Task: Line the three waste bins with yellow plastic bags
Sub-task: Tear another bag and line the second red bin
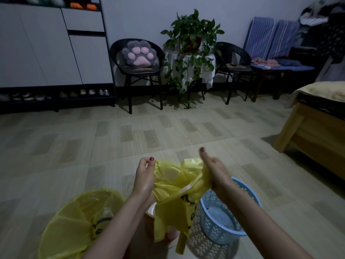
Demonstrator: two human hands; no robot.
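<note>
I hold a crumpled yellow plastic bag (175,191) up between both hands above the floor. My left hand (144,174) pinches its left edge between thumb and fingers. My right hand (214,171) grips the bag's right side, thumb raised. The bag hangs down in front of a blue perforated bin (224,219) at lower right, which has no liner. At lower left stands a bin lined with a yellow bag (78,223) with a black print. Between them, a white and orange bin (151,212) shows only in part behind my left forearm.
A pale tiled floor (149,139) stretches ahead. Along the far wall stand a white cabinet (52,45) with shoes beneath, a black chair with a paw cushion (139,55), a potted plant (190,45) and another chair (233,60). A wooden bed (315,126) is at right.
</note>
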